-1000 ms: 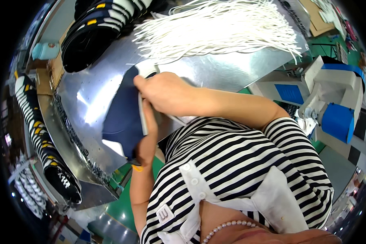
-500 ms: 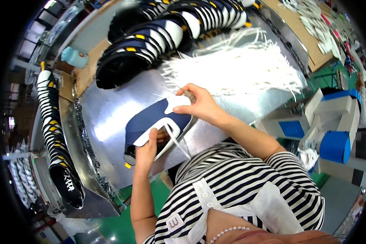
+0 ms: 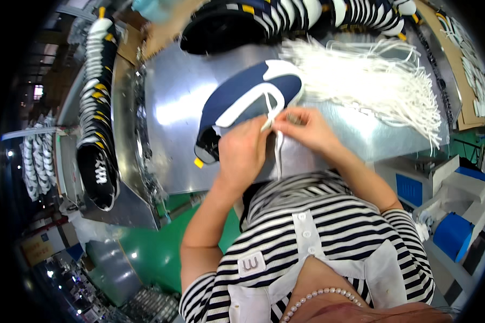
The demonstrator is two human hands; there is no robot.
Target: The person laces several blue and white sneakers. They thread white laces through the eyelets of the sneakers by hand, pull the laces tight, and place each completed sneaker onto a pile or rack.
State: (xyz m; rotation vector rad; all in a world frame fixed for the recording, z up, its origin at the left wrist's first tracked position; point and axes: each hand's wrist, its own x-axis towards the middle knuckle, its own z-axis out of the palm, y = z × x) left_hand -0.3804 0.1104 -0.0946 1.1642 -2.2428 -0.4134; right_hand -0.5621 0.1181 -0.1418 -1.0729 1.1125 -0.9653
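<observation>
A navy blue shoe upper with white trim (image 3: 242,99) lies on the shiny metal table (image 3: 178,107). My left hand (image 3: 242,153) rests on its near edge, fingers pinched on a white shoelace (image 3: 277,145) that hangs down toward me. My right hand (image 3: 302,126) is just beside it, pinching the same lace at the upper's white eyelet strip. Both hands touch the upper.
A large heap of loose white laces (image 3: 372,81) lies right of the upper. Rows of navy, white and yellow shoes (image 3: 285,16) line the far edge, more (image 3: 97,134) on the left conveyor. A white and blue machine (image 3: 447,210) stands at right, green floor (image 3: 145,258) below.
The upper has turned and shifted toward the far right. Both hands have come together at its near edge and now pinch a white lace; earlier my right hand gripped the upper's tip.
</observation>
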